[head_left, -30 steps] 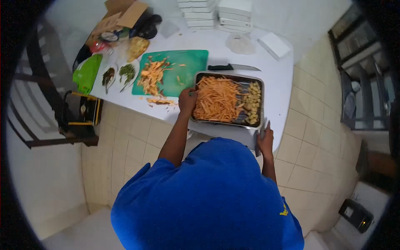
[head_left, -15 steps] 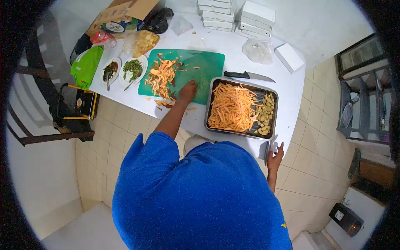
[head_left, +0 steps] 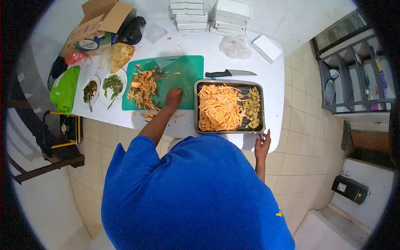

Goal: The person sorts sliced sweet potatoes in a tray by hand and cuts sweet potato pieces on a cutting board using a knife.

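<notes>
My left hand [head_left: 173, 99] rests over the right part of the green cutting board [head_left: 187, 68], its fingers curled together; whatever may be under them is hidden. Beside it on the board lies a pile of orange peelings [head_left: 143, 86]. To the right, a metal tray [head_left: 229, 132] holds a heap of orange strips [head_left: 220, 107] and small yellowish chunks [head_left: 252, 109]. My right hand [head_left: 262, 146] is at the tray's lower right corner, fingers apart, near a partly hidden grey object. A black-handled knife [head_left: 233, 73] lies behind the tray.
Two plates of food [head_left: 92, 79] [head_left: 118, 73] with spoons stand on the left. Behind them are a bag of yellow pieces [head_left: 121, 56], a cardboard box [head_left: 93, 25] and a black bag [head_left: 132, 31]. White boxes [head_left: 231, 14] and a clear bag [head_left: 236, 46] sit at the back.
My left hand has left the tray's left edge and moved left onto the cutting board. My right hand remains by the tray's lower right corner, its fingers now apart. The view has shifted.
</notes>
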